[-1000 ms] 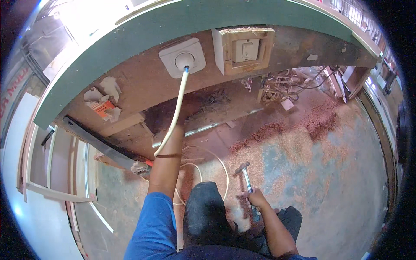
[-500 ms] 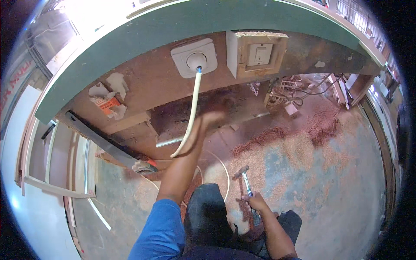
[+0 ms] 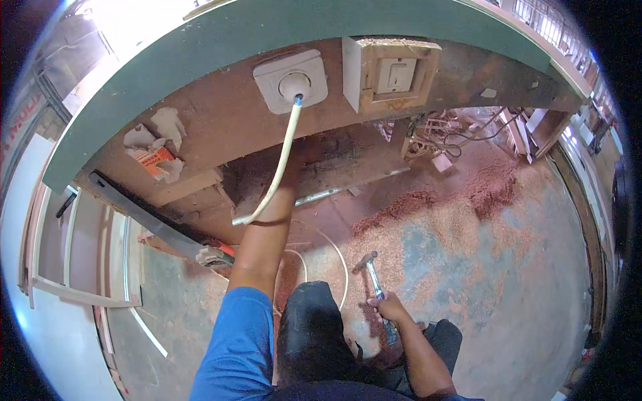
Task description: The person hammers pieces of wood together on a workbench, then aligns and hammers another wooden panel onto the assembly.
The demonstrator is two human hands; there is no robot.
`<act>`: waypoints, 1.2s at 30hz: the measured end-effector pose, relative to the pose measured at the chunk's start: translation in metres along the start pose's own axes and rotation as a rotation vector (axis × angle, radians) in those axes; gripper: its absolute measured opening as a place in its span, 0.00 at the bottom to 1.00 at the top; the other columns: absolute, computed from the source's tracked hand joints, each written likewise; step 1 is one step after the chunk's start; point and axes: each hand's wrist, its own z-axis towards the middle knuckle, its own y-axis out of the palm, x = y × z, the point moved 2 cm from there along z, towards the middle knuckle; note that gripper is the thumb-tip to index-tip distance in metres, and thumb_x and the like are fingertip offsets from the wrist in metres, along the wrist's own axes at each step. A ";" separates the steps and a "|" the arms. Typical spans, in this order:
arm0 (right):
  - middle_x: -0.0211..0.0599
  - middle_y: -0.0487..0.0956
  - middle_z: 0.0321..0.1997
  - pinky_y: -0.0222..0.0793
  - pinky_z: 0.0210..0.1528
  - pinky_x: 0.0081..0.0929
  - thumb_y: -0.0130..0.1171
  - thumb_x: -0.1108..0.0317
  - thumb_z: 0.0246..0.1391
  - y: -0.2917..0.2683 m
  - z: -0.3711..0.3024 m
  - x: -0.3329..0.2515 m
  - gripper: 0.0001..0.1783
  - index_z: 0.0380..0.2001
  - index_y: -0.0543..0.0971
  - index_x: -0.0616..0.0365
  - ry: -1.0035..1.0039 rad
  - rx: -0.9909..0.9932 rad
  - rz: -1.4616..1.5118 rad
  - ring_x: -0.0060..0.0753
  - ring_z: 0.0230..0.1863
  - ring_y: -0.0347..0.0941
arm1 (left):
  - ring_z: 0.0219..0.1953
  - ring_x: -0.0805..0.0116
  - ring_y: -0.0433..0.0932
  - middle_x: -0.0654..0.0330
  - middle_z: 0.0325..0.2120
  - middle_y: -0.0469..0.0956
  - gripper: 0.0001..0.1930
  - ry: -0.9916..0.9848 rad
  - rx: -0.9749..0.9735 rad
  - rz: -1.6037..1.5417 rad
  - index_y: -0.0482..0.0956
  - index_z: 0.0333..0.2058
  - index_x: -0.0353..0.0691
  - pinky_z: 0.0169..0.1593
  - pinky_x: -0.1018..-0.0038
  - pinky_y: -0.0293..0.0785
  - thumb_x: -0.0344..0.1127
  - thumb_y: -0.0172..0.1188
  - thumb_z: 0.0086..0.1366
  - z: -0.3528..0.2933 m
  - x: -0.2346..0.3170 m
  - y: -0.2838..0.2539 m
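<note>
My right hand (image 3: pixel 390 309) is closed round the handle of a claw hammer (image 3: pixel 374 275), held low over the floor with its head up. My left forearm (image 3: pixel 262 248) reaches forward under the bench, into the dark recess (image 3: pixel 334 157). The left hand is lost in shadow there, so its fingers and anything in them cannot be made out. A cream cable (image 3: pixel 284 154) hangs from a white plug in the round socket (image 3: pixel 294 83) and passes in front of that forearm. Right of the socket sits a white switch (image 3: pixel 396 75) in a wooden box.
A green-edged bench top (image 3: pixel 221 60) arches overhead. A handsaw (image 3: pixel 144 214) rests along the bench's left side. Red and tan sawdust (image 3: pixel 428 220) covers the floor, with tangled wires (image 3: pixel 435 137) and wood scraps behind. A wooden frame (image 3: pixel 73 267) stands at left.
My left hand has gone farther into the shadowed recess, and the forearm now points straighter ahead. The hammer stays in my right hand. The view has shifted slightly.
</note>
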 end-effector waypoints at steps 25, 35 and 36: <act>0.29 0.76 0.22 0.66 0.18 0.28 0.68 0.68 0.56 -0.008 0.021 0.023 0.10 0.29 0.77 0.59 -0.036 -0.004 -0.132 0.24 0.17 0.70 | 0.52 0.58 0.79 0.53 0.50 0.81 0.23 -0.008 0.052 -0.044 0.78 0.54 0.39 0.57 0.62 0.75 0.39 0.68 0.60 0.004 -0.009 -0.002; 0.36 0.79 0.19 0.69 0.19 0.33 0.70 0.66 0.53 -0.006 0.015 0.018 0.12 0.23 0.79 0.60 -0.042 0.006 -0.045 0.28 0.17 0.74 | 0.52 0.58 0.78 0.53 0.50 0.81 0.24 -0.059 0.164 -0.138 0.78 0.54 0.39 0.57 0.62 0.74 0.36 0.71 0.58 -0.022 -0.018 -0.023; 0.36 0.79 0.20 0.70 0.20 0.33 0.70 0.66 0.53 -0.008 0.018 0.022 0.12 0.23 0.79 0.60 -0.056 0.040 -0.110 0.29 0.17 0.74 | 0.52 0.58 0.78 0.53 0.49 0.81 0.24 -0.062 0.184 -0.156 0.78 0.54 0.39 0.57 0.62 0.74 0.36 0.71 0.58 -0.024 -0.018 -0.025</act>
